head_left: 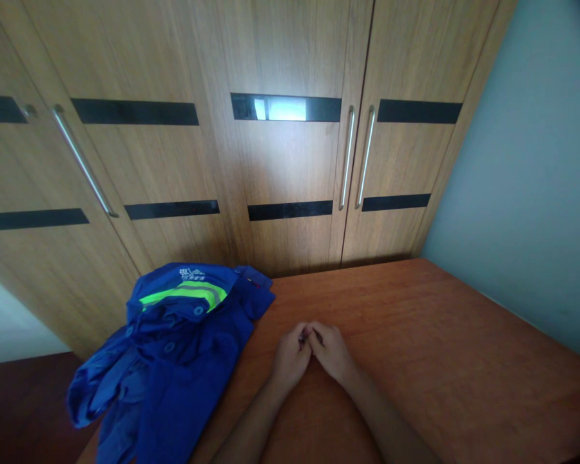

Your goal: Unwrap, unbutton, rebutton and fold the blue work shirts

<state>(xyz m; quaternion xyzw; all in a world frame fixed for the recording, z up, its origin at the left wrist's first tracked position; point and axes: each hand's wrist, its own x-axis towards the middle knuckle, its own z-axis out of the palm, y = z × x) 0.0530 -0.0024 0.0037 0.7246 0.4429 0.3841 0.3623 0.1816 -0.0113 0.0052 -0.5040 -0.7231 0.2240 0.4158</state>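
Observation:
My left hand (pixel 291 357) and my right hand (pixel 332 353) meet over the wooden tabletop (pixel 391 354), fingers curled inward and thumbs together. Both are closed. Whatever lies between the fingers, if anything, is hidden by the hands. To the left of them, apart from my left hand, lies a crumpled blue work jacket (pixel 198 361). It has a bright yellow-green and grey reflective strip (pixel 188 293), white printing above the strip and several blue buttons.
Behind the table rises a wooden wardrobe (pixel 290 167) with black strips and long metal handles (pixel 348 158). A pale wall (pixel 526 193) borders the table on the right. The jacket hangs over the table's left edge, above a dark floor (pixel 24 406).

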